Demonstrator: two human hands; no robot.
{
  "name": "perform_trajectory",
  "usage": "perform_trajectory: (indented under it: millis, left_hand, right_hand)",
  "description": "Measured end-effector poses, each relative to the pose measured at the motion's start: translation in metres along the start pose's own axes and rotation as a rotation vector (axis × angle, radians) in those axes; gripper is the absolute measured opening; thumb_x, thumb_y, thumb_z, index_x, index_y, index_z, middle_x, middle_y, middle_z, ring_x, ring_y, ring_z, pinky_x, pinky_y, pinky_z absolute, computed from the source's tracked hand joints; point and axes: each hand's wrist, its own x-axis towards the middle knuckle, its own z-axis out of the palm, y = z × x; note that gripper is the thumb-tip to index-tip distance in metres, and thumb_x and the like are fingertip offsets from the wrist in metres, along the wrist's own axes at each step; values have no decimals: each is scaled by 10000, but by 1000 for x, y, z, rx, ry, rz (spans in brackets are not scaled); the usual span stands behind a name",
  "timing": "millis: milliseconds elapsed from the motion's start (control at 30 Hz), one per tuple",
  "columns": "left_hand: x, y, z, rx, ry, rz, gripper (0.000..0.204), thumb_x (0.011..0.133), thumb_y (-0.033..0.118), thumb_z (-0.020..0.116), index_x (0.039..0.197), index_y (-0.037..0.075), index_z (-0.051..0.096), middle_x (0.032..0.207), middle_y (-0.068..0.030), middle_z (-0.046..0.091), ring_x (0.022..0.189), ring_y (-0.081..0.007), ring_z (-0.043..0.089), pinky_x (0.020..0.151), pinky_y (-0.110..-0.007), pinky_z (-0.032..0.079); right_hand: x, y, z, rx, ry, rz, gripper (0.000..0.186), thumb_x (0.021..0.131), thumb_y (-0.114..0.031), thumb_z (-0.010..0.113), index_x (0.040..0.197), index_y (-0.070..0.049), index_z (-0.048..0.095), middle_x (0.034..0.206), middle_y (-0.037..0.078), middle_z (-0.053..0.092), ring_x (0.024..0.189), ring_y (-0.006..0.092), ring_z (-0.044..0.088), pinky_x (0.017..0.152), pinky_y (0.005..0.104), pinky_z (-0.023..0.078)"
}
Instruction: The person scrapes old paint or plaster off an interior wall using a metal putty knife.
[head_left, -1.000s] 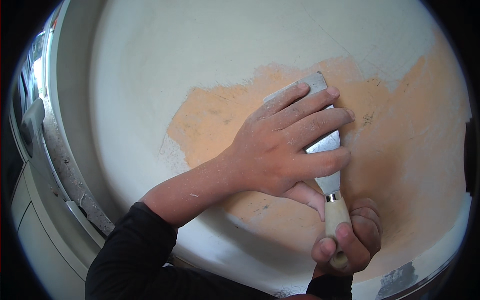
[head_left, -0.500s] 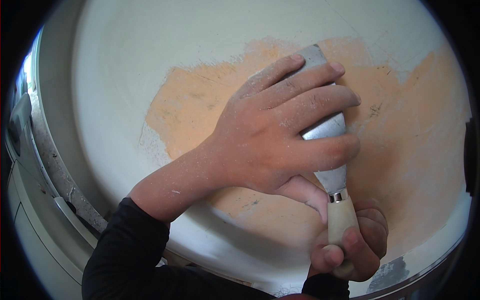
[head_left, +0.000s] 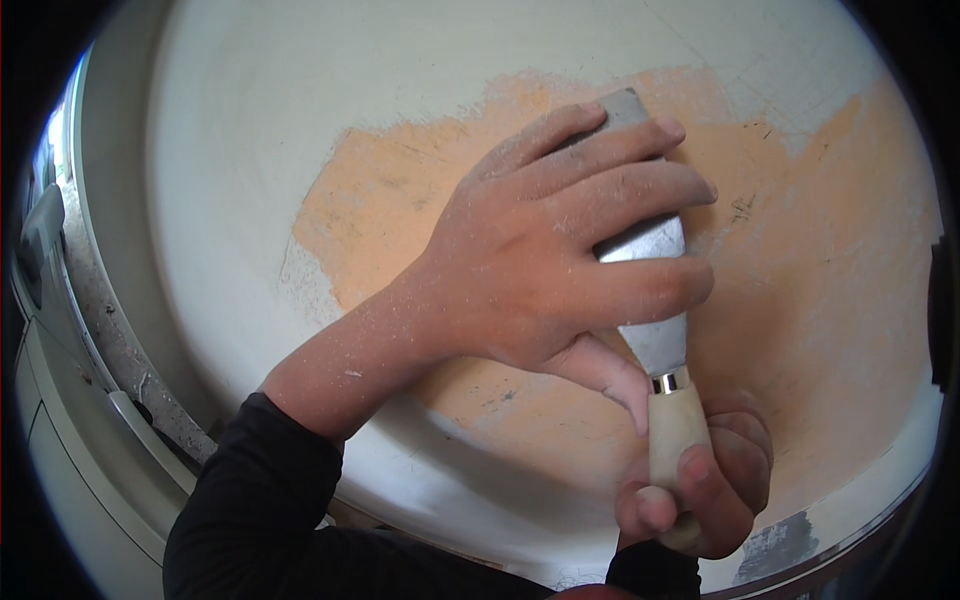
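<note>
A putty knife (head_left: 662, 345) with a wide metal blade and a pale handle lies over a tan-orange patch (head_left: 380, 200) on a curved off-white panel (head_left: 300, 60). My right hand (head_left: 735, 470) is closed round the handle near the lower edge of the view. Across the blade lies my dusty left hand (head_left: 540, 240), its fingers spaced apart and hooked over the metal, the thumb beside the handle's top. These fingers cover much of the blade, though its far corner shows past them. Contact between blade and panel is hidden.
Beyond the panel's left rim runs a dusty gap, with a pale vehicle body part (head_left: 70, 420) alongside. A dark grey patch (head_left: 780, 545) marks the panel's near right edge. Fine scratches and dark specks show on the tan-orange surface.
Both hands and the putty knife have shifted slightly up and to the left in the view. The hold on the knife looks the same.
</note>
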Motion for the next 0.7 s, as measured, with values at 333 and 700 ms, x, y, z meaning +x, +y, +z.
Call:
perform_trajectory:
  millis: [333,700]
  left_hand:
    - [1,-9,-4,24,-11,74,726,653,826,555,954,172,648,1165,-150,647,1120,-437,604,883,-538,452]
    - [3,-2,-2,57,-33,20,656,628,780,590,942,207,643,1122,-59,623,1119,-327,608,893,-488,460]
  right_hand:
    - [2,-2,6,-4,23,24,353,984,-446,577,1091,-111,547,729,19,454,480,128,379,419,268,347]
    - [0,5,0,68,3,-7,299,940,-344,660,1070,-95,557,719,23,473,477,137,391,426,292,364]
